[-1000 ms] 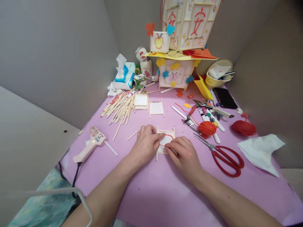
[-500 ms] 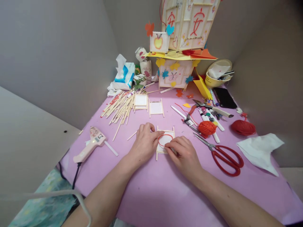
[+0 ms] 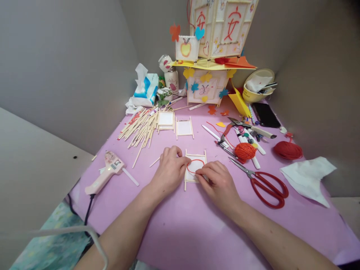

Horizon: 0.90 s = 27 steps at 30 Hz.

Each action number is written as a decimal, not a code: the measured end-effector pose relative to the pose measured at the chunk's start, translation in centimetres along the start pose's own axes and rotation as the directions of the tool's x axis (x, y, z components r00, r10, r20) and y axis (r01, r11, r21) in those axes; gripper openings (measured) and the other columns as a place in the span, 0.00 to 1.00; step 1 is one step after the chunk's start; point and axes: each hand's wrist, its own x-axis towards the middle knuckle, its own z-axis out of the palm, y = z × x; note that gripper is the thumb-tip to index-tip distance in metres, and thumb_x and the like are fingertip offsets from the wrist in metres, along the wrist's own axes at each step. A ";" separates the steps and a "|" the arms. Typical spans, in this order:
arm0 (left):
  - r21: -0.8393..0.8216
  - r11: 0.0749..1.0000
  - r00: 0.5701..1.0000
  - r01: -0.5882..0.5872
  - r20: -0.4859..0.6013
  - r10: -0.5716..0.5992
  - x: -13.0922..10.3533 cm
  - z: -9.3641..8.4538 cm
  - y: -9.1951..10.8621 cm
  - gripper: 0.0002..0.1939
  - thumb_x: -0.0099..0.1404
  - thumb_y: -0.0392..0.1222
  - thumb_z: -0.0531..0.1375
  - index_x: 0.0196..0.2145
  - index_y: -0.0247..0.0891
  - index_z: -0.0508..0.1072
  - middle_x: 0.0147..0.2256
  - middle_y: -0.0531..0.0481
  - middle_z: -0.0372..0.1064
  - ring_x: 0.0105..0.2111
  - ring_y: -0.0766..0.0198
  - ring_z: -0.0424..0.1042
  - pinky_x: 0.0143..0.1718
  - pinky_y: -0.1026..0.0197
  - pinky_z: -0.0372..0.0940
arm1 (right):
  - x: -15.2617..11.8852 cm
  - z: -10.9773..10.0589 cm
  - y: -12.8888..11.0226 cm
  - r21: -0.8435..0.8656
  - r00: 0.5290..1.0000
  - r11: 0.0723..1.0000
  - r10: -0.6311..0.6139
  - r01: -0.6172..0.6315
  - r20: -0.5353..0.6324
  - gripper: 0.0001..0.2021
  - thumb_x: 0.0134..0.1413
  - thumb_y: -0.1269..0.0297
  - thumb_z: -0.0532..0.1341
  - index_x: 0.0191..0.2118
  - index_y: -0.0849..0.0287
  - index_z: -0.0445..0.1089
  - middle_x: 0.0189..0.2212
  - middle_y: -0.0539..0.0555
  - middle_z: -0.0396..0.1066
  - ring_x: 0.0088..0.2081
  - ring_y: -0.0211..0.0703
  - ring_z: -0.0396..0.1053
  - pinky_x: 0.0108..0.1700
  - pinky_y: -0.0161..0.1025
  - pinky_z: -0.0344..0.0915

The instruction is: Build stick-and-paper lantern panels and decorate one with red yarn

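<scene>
A loop of red yarn point(image 3: 196, 160) lies over a small white panel framed with thin wooden sticks point(image 3: 200, 180) on the table in front of me. My left hand point(image 3: 172, 167) pinches the loop's left side, its fingers curled at the panel's left edge. From the right, my right hand point(image 3: 218, 178) closes thumb and fingertips on the lower right of the loop, covering that corner of the frame. Two similar framed panels, one point(image 3: 184, 128) standing apart and another point(image 3: 165, 119) near the sticks, lie farther back.
A pink glue gun point(image 3: 105, 173) rests at left, near a heap of wooden sticks point(image 3: 142, 129). Red-handled scissors point(image 3: 263, 183), an orange yarn ball point(image 3: 245, 152), a red yarn ball point(image 3: 288, 150) and pliers point(image 3: 227, 131) lie at right. A decorated paper lantern point(image 3: 208, 86) stands behind.
The left fingertips have drawn back slightly to the left along the yarn, and the loop has shifted a little. The whole view has moved slightly. Both hands stay over the panel.
</scene>
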 end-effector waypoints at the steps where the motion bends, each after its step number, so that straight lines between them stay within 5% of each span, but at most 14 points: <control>1: 0.002 1.000 1.000 0.001 0.004 -0.001 0.0 0.0 0.0 0.17 0.66 0.32 0.53 0.40 0.46 0.79 0.40 0.46 0.60 0.42 0.55 0.57 0.45 0.50 0.59 | 0.0 0.0 0.0 -0.001 1.000 1.000 0.003 -0.003 0.001 0.05 0.61 0.70 0.60 0.36 0.57 0.73 0.30 0.52 0.70 0.36 0.43 0.63 0.39 0.42 0.58; 27: -0.022 0.999 1.000 -0.029 -0.001 0.029 0.2 0.4 -0.5 0.17 0.65 0.29 0.55 0.35 0.46 0.82 0.38 0.46 0.62 0.41 0.56 0.57 0.45 0.51 0.60 | 0.0 -0.6 0.6 -0.062 0.996 0.994 0.092 -0.091 0.011 0.05 0.59 0.70 0.60 0.33 0.57 0.73 0.29 0.51 0.69 0.36 0.43 0.63 0.38 0.41 0.56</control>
